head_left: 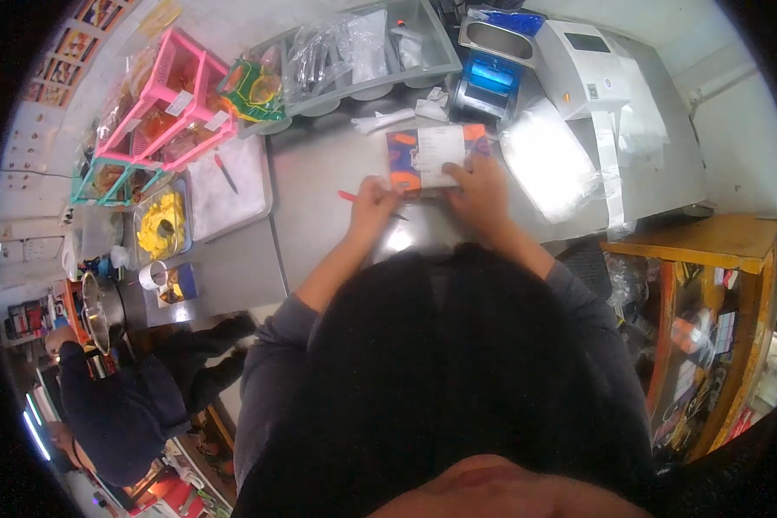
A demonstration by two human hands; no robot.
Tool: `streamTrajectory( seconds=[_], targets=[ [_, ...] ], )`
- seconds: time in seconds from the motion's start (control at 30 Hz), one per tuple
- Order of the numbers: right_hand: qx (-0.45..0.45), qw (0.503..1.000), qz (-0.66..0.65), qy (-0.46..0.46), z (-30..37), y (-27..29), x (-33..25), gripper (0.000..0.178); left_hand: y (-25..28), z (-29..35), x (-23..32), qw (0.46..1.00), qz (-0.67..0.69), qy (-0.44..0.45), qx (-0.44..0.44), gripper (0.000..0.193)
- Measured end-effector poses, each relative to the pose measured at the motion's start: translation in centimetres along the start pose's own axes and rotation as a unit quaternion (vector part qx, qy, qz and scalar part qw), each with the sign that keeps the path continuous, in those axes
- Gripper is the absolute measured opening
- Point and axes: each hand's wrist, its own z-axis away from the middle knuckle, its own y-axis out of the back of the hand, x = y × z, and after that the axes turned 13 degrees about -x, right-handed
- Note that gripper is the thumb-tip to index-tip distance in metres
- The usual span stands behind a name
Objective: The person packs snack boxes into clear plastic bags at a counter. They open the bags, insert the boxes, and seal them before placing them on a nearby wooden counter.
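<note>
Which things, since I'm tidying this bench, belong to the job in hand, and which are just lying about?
Apparently in the job:
orange-and-blue packet, at left hand and right hand
white slip on it
red-ended tool in the left hand

Apparently just lying about:
yellow food
tray
metal pan

Gap btwn tray [230, 200], L hand [375, 205]

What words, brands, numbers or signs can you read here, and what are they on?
None can be read reliably.
White slip on the orange-and-purple package in the left hand and right hand: too small.
Paper strip hanging from the white printer: too blurred.
White tags on the pink rack: too small.
Wall pictures: any lettering too blurred.
</note>
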Motion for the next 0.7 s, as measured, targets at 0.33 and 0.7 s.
streamTrajectory(
  seconds=[0.33,0.7],
  targets=[
    [-0.037,0.999,-0.002,0.008,0.6,0.9,0.1,0.04,-2.5,0.9,1.1,0.974,-0.189,-0.111,0.064,0.028],
    [-0.04,0.999,0.014,0.033,0.6,0.8,0.8,0.039,-3.5,-0.1,-5.1,0.973,-0.063,-0.016,0.22,0.06]
  ],
)
